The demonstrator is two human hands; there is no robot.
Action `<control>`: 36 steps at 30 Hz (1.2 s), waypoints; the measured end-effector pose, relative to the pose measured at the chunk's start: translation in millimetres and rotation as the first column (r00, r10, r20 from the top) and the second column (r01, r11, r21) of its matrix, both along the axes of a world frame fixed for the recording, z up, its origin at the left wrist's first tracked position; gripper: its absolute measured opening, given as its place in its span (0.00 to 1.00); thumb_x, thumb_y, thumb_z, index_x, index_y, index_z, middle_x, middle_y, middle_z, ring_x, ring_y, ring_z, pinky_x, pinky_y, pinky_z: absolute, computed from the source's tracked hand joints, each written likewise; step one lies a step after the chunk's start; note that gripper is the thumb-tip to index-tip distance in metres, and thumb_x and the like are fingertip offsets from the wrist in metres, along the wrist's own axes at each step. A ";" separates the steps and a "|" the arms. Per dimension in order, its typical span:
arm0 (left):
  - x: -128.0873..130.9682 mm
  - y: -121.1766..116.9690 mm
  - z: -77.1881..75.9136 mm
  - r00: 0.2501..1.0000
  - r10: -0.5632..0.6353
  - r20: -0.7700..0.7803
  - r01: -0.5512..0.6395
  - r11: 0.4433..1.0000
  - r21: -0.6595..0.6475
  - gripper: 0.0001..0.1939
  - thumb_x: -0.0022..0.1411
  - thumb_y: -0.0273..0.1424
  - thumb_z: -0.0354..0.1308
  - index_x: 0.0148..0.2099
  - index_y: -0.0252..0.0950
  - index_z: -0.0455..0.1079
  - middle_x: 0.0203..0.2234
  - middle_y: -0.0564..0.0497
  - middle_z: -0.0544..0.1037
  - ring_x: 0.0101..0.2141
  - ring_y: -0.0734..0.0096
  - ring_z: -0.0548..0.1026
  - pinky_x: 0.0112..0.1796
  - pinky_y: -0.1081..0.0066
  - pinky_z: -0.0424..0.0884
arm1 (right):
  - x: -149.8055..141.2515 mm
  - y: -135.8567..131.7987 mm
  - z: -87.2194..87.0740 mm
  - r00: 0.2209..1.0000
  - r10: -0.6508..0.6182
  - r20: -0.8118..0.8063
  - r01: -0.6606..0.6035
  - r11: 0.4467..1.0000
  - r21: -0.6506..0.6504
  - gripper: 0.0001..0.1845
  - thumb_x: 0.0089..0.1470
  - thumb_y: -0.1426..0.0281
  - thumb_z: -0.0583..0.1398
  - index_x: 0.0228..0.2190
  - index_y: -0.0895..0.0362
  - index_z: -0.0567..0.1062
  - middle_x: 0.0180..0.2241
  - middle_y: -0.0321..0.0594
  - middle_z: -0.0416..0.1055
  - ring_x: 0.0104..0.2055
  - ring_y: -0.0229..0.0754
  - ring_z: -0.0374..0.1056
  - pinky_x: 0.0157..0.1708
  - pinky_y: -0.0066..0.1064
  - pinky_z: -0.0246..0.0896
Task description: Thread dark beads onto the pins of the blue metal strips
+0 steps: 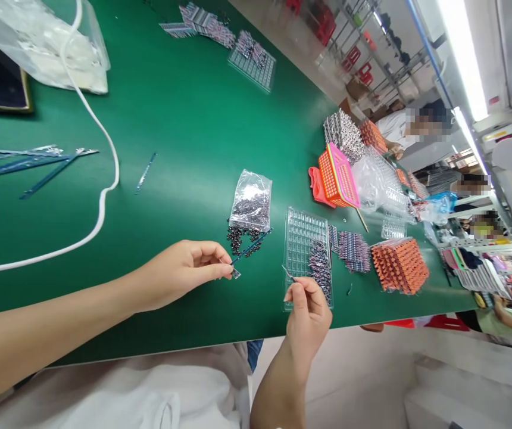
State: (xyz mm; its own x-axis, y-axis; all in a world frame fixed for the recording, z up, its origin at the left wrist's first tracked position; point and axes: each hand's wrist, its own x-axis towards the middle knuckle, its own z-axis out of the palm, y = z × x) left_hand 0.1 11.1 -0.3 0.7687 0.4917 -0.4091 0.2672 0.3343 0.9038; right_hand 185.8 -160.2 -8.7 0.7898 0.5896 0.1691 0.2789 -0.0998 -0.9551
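My left hand (189,268) is closed in a pinch on the end of a thin blue strip (251,244) that lies across a heap of small dark beads (240,237). My right hand (307,313) is closed too, pinching a thin metal tool (289,274) whose tip points at a clear plastic grid tray (303,238). The tray's near part is filled with small dark parts. A clear bag of beads (251,199) lies just beyond the heap.
The green table (184,119) carries a white cable (99,196), blue strips (24,164), a plastic bag (37,42), an orange-pink basket (339,176), orange parts (399,265) and more trays (252,62). Other people sit at the far right.
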 end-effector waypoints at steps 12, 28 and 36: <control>-0.5 -0.3 -1.9 1.000 -0.021 -0.007 0.021 0.999 0.028 0.18 0.56 0.50 0.64 0.35 0.39 0.74 0.33 0.50 0.82 0.39 0.60 0.78 0.42 0.66 0.71 | 53.9 -9.2 1.6 0.955 -0.172 0.242 0.201 0.975 -0.098 0.14 0.56 0.60 0.64 0.36 0.58 0.78 0.25 0.36 0.72 0.27 0.37 0.68 0.31 0.30 0.64; 1.0 1.9 -5.2 1.000 -0.023 0.018 0.022 0.996 0.086 0.18 0.58 0.48 0.62 0.35 0.38 0.73 0.32 0.50 0.81 0.38 0.61 0.77 0.40 0.67 0.70 | 186.5 28.2 4.1 0.846 0.217 0.487 0.073 0.858 -0.509 0.20 0.53 0.56 0.61 0.33 0.60 0.81 0.36 0.47 0.78 0.38 0.46 0.72 0.43 0.39 0.64; 0.6 5.8 -3.6 0.998 0.049 0.043 -0.053 0.994 0.091 0.15 0.59 0.45 0.61 0.35 0.37 0.73 0.31 0.51 0.80 0.36 0.63 0.76 0.40 0.67 0.69 | 117.2 7.3 25.8 0.750 0.243 0.615 0.075 0.893 -0.443 0.16 0.60 0.59 0.58 0.40 0.56 0.80 0.41 0.45 0.77 0.43 0.45 0.71 0.45 0.36 0.64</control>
